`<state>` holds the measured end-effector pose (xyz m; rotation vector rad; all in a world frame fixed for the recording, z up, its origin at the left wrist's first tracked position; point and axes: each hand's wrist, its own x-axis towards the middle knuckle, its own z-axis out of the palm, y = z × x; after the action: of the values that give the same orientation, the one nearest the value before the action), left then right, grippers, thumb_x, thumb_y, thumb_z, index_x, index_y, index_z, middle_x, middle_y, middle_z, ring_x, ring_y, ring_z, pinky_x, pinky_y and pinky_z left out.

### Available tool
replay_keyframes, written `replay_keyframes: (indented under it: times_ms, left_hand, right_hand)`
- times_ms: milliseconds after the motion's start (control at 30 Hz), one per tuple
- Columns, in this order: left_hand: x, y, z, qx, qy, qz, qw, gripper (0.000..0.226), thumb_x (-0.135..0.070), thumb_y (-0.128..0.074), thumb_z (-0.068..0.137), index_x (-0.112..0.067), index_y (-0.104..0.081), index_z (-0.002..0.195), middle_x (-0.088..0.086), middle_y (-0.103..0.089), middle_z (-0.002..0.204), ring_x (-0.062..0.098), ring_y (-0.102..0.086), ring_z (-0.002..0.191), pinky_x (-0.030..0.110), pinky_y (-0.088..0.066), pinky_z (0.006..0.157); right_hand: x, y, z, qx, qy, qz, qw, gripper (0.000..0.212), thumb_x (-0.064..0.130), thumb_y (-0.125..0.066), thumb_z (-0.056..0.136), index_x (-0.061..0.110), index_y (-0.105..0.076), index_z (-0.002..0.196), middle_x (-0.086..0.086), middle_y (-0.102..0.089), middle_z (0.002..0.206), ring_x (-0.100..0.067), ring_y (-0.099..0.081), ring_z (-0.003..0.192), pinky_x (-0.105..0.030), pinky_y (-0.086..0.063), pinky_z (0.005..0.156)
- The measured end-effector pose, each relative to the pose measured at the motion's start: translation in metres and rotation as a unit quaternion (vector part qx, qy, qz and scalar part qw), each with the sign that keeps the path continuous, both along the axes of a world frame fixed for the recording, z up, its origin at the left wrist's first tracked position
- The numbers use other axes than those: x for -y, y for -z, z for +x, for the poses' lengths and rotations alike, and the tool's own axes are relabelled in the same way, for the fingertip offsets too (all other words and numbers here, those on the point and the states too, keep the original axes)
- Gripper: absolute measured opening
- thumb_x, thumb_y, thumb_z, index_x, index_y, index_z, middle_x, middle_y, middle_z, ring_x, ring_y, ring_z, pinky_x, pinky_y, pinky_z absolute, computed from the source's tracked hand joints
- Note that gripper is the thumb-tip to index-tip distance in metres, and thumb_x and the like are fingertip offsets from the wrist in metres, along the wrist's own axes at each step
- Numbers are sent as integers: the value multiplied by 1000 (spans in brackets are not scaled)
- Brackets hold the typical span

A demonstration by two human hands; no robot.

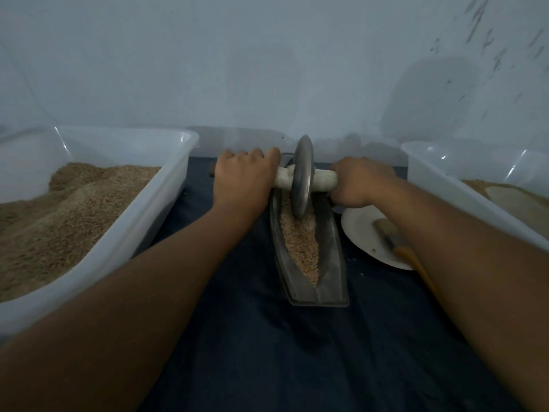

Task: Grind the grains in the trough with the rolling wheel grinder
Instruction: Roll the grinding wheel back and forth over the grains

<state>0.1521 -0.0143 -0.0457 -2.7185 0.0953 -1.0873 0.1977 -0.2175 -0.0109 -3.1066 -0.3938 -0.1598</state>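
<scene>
Head view: metal trough [328, 263] lies lengthwise at centre on a dark cloth [252, 337], narrow tip toward 6 o'clock. Grains [300, 242] fill its channel from the tip up to the wheel. Rolling wheel grinder [302, 176] stands upright on edge in the trough's far end, toward 12 o'clock, rim down in the grains. Its pale axle handle [322, 180] runs crosswise, 9 to 3 o'clock. Left hand [242, 179] wraps the axle's 9 o'clock end, knuckles up; right hand [361, 182] wraps the 3 o'clock end. Hands apart, wheel between them, both close to the disc. Both forearms reach in from 6 o'clock either side of the trough.

At 9 o'clock: translucent tub [166, 203] heaped with brown grain. At 3 o'clock: second tub [475, 191], partly out of view. Between it and the trough: white plate [361, 233] with a brush [395, 239] lying on it, under the right forearm.
</scene>
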Motion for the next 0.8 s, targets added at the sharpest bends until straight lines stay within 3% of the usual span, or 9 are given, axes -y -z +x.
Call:
replay_keyframes:
  times_ms: [367, 500, 633, 700, 800]
  left_hand:
    - [2, 5, -6, 26, 3, 9, 1000, 13, -16, -54, 91, -20, -50, 103, 1, -59, 86, 24, -56, 73, 35, -28, 68]
    - [3, 10, -20, 36, 17, 2, 999, 14, -17, -57, 89, -19, -50, 101, 2, -57, 86, 24, -55, 74, 36, -32, 70]
    - [5, 14, -35, 49, 18, -4, 999, 18, -16, -61, 84, -18, -51, 100, 4, -57, 87, 26, -56, 76, 38, -37, 71]
    - [7, 17, -45, 67, 12, -7, 998, 14, -15, -60, 86, -18, -53, 98, 4, -55, 86, 25, -54, 75, 37, -35, 70]
    - [9, 20, -58, 98, 5, -13, 995, 9, -14, -58, 89, -19, -55, 96, 3, -50, 83, 23, -49, 73, 36, -33, 70]
  right_hand:
    - [3, 10, -7, 47, 11, 15, 999, 32, 38, -68, 76, 34, -64, 108, 3, -62, 93, -21, -55, 77, -26, -35, 53]
    - [6, 19, -22, 95, -7, 34, 995, 21, 33, -67, 76, 33, -62, 97, 3, -65, 92, -21, -54, 75, -28, -37, 58]
    - [8, 27, -37, 146, -14, 31, 989, 7, 30, -61, 79, 32, -55, 83, 7, -58, 77, -24, -58, 75, -32, -38, 65]
    - [7, 32, -45, 166, -10, 31, 986, 13, 30, -60, 81, 33, -49, 77, 9, -54, 73, -23, -54, 71, -34, -37, 68]
    - [9, 40, -57, 227, -19, 38, 973, 8, 32, -63, 80, 31, -55, 81, 6, -63, 79, -24, -58, 75, -33, -32, 67]
